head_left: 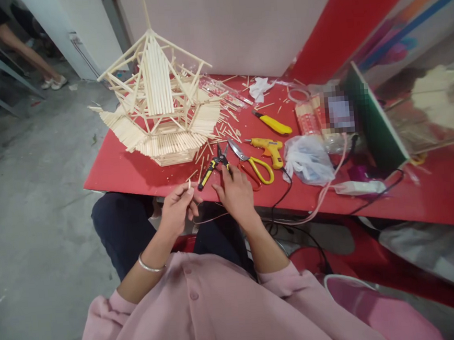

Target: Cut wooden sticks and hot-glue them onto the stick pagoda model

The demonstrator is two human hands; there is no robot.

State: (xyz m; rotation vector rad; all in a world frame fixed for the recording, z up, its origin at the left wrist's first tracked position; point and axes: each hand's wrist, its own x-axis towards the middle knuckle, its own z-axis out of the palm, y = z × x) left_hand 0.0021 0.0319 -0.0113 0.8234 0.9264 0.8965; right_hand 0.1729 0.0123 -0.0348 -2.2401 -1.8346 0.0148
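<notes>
Head view: the stick pavilion (158, 99) stands largely built on the table (125, 173), roof and tiers up, loose sticks scattered beside it, so trimming and gluing seem to remain. Left hand (177, 208) pinches a short stick (189, 185) upright, just before the pavilion. Right hand (232, 190), fingers loosely open, reaches onto the cutters (213, 168) beside the scissors (252, 163).

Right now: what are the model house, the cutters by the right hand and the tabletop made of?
Model house: pale, unfinished thin sticks, probably wood or bamboo, matte.
Cutters: dark metal blades, handles in black and yellow, likely plastic or rubber.
Tabletop: glossy red sheet, showing faint reflections; laminate or painted board, cannot tell which.
</notes>
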